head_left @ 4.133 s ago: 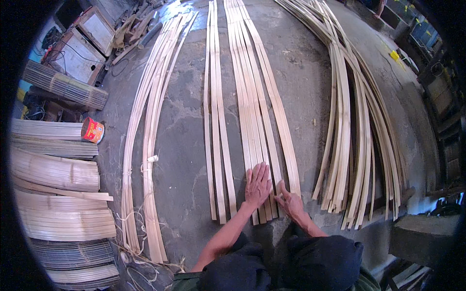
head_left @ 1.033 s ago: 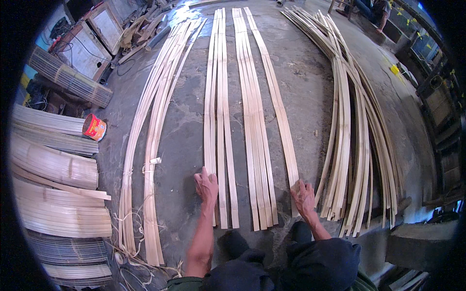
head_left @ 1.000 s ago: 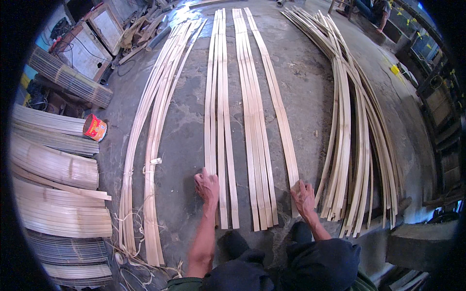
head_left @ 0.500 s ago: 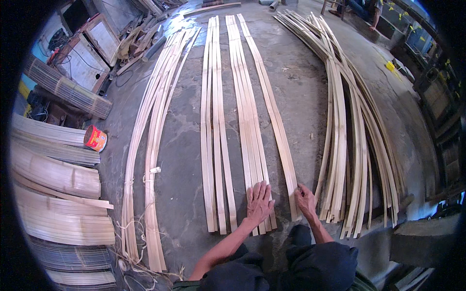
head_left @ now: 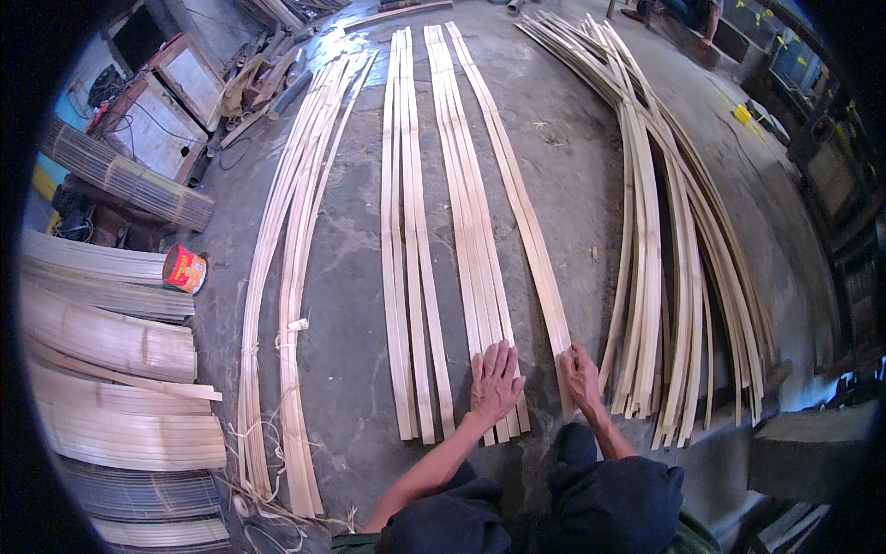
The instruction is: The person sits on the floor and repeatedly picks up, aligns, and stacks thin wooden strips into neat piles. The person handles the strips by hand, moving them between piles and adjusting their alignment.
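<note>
Long pale bamboo strips lie lengthwise on the floor. My left hand (head_left: 496, 383) rests flat, fingers stretched out, on the near end of the middle group of strips (head_left: 475, 231). To its right, my right hand (head_left: 581, 377) is closed with the fingertips on the right edge of a separate narrow band of bamboo (head_left: 521, 203), near its close end; the thumb is partly hidden. Another group of strips (head_left: 392, 240) lies left of the middle group, with narrow gaps between its pieces.
A large crossing pile of bamboo strips (head_left: 683, 231) lies on the right. Tied bundles (head_left: 291, 249) stretch along the left, beside slatted bamboo panels (head_left: 120, 425) and a red tub (head_left: 185, 269). A person's arm (head_left: 712, 23) shows at the far right.
The view has shifted slightly. My right fingers reach a little further over the edge of the separate bamboo band; my left hand stays flat on the middle strips.
</note>
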